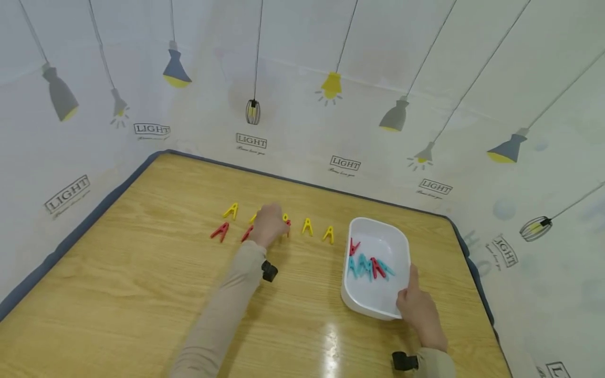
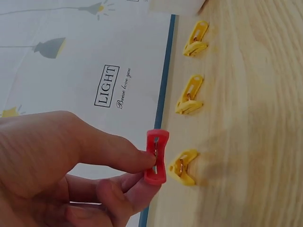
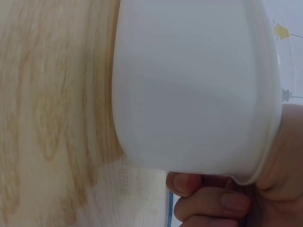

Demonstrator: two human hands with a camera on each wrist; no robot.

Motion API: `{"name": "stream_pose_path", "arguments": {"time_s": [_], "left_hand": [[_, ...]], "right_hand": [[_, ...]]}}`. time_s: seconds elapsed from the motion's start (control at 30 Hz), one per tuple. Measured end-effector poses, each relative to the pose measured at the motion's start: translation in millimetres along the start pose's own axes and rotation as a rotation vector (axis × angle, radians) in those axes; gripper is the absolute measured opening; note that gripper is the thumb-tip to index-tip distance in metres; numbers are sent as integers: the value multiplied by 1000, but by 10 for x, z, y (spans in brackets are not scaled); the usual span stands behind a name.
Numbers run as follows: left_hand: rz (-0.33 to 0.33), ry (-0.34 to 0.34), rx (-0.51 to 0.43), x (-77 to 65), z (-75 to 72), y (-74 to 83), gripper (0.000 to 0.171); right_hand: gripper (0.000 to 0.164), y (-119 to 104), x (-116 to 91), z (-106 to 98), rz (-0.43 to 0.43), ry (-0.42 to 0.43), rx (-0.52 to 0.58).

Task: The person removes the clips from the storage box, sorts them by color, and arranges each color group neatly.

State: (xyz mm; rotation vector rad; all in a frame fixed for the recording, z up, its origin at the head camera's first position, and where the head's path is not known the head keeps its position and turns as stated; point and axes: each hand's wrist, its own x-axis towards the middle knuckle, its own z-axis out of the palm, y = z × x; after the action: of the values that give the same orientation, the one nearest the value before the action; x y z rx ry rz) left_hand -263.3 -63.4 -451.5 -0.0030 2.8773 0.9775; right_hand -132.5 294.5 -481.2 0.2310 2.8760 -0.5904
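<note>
Between the thumb and fingers of my left hand [image 1: 268, 227] a red clothespin [image 2: 156, 157] is pinched, close to a yellow clothespin [image 2: 184, 167] in the left wrist view. A row of several yellow clothespins [image 1: 307, 227] lies on the table. Nearer to me, two other red clothespins [image 1: 220, 231] lie at the left, one partly hidden by the hand. My right hand [image 1: 421, 310] grips the near right corner of a white plastic box [image 1: 378, 307], thumb side at the rim and fingers against the outer wall. Inside lie several teal clothespins [image 1: 365, 265] and two red clothespins [image 1: 376, 268].
The wooden table [image 1: 118, 273] has a dark blue edge [image 1: 293, 181] along its back and sides. Behind it hangs a pale wall covering [image 1: 302, 42] printed with lamps. A black wrist device [image 1: 269, 271] sits on each sleeve cuff.
</note>
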Motion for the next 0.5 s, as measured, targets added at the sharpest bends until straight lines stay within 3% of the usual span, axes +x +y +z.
{"name": "stream_pose_path", "arguments": {"time_s": [0.2, 0.5], "left_hand": [[-21, -12, 39, -9, 16, -97, 44], [6, 6, 107, -45, 102, -222, 30]], "right_hand": [[72, -14, -14, -12, -16, 0, -10], [72, -35, -22, -19, -13, -11, -13]]}}
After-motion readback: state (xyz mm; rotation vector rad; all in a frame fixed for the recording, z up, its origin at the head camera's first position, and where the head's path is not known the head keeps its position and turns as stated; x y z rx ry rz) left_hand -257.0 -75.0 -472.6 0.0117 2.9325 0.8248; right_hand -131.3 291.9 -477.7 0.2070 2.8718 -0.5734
